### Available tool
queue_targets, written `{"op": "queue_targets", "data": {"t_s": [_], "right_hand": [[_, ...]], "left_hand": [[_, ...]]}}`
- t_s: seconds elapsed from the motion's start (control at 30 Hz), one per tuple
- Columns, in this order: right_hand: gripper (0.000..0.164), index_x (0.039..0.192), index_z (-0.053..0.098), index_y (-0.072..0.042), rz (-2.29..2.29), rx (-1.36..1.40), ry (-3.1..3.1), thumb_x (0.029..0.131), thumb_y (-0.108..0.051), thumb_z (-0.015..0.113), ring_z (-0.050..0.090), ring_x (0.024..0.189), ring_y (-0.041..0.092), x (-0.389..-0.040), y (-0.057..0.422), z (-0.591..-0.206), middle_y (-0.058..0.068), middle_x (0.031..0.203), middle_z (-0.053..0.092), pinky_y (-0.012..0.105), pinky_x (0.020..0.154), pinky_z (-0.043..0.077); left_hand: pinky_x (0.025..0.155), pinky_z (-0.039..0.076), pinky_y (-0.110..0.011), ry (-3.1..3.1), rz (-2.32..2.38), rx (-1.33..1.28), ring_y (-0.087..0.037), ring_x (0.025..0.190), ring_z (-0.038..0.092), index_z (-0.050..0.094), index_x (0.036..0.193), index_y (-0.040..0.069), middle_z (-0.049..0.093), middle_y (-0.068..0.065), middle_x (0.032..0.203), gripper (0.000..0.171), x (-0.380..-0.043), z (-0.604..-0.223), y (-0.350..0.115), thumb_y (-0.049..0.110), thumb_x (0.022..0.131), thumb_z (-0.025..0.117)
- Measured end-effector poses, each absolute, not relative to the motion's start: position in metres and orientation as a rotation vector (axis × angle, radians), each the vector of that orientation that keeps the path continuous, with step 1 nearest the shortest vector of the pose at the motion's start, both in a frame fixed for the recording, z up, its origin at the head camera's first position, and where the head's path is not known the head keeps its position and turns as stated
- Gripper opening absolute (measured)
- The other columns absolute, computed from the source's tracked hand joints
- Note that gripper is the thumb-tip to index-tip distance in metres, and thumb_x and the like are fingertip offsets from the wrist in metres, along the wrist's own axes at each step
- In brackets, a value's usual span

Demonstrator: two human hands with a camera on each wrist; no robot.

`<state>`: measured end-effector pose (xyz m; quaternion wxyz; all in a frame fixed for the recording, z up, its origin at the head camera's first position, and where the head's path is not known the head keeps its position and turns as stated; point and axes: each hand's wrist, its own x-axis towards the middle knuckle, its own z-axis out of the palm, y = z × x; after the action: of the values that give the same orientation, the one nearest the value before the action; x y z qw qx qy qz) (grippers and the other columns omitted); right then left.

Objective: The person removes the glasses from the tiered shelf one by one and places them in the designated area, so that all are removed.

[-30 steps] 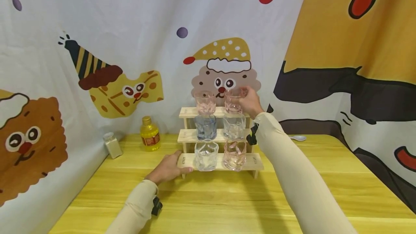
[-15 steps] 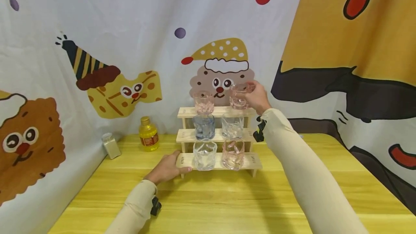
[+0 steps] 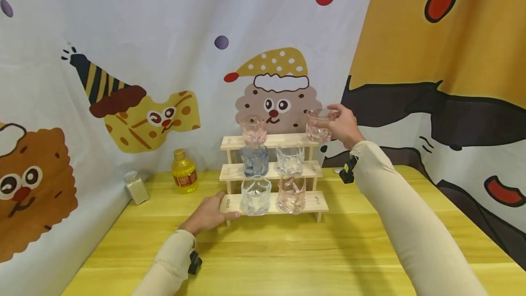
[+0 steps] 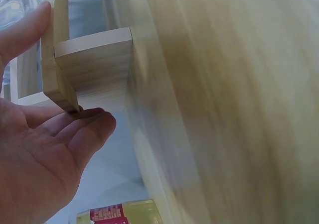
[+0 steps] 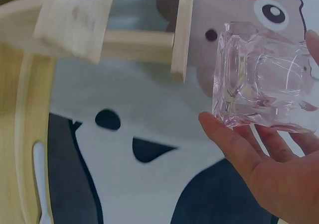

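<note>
- The pink glass [image 3: 318,128] could slip and drop, its smooth wall held mostly by fingertips, partly past the right edge of the stand's top board [image 3: 283,140].
- Swinging it low could knock the clear glass [image 3: 290,162] on the middle board.
- A jerk by the left hand [image 3: 207,214], pinching the bottom board's left end [image 3: 231,203], might tip everything.
- The right hand [image 3: 346,125] spans the pink glass, thumb and fingers on opposite sides, base apart from the top board.
</note>
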<state>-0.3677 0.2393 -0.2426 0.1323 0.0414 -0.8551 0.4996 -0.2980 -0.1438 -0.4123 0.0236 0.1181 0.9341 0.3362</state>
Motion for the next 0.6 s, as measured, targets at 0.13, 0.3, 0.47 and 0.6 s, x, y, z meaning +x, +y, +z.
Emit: {"op": "queue_targets", "data": {"t_s": [0.13,0.3,0.47,0.6], "right_hand": [[0.087,0.156,0.032,-0.009,1.404,0.111,-2.491,0.088,-0.04,0.077,0.052,0.118,0.033,-0.363,0.254,-0.249,0.022,0.143,0.044,0.041,0.079,0.06],[0.087,0.157,0.03,-0.006,1.363,0.103,-2.512,0.09,-0.038,0.075,0.052,0.117,0.032,-0.357,0.273,-0.256,0.024,0.143,0.044,0.037,0.074,0.06],[0.089,0.158,0.025,-0.003,1.368,0.083,-2.529,0.091,-0.038,0.074,0.049,0.122,0.036,-0.354,0.288,-0.266,0.027,0.147,0.039,0.042,0.077,0.059],[0.092,0.158,0.024,-0.003,1.368,0.048,-2.546,0.09,-0.038,0.075,0.049,0.122,0.038,-0.354,0.296,-0.277,0.027,0.144,0.04,0.045,0.079,0.06]], "left_hand": [[0.072,0.048,-0.033,2.889,1.05,0.364,-0.018,0.081,0.058,0.043,0.146,-0.007,0.069,-0.015,0.106,0.091,-0.296,-0.414,-0.143,0.042,0.08,0.083],[0.074,0.048,-0.033,2.892,1.045,0.378,-0.018,0.083,0.058,0.044,0.146,-0.007,0.069,-0.015,0.108,0.091,-0.295,-0.416,-0.144,0.042,0.08,0.083],[0.073,0.047,-0.033,2.901,1.046,0.375,-0.018,0.082,0.058,0.046,0.144,-0.006,0.069,-0.013,0.104,0.087,-0.296,-0.415,-0.144,0.041,0.08,0.083],[0.073,0.047,-0.032,2.902,1.043,0.381,-0.017,0.083,0.058,0.047,0.143,-0.004,0.069,-0.012,0.103,0.086,-0.297,-0.414,-0.145,0.042,0.08,0.083]]}}
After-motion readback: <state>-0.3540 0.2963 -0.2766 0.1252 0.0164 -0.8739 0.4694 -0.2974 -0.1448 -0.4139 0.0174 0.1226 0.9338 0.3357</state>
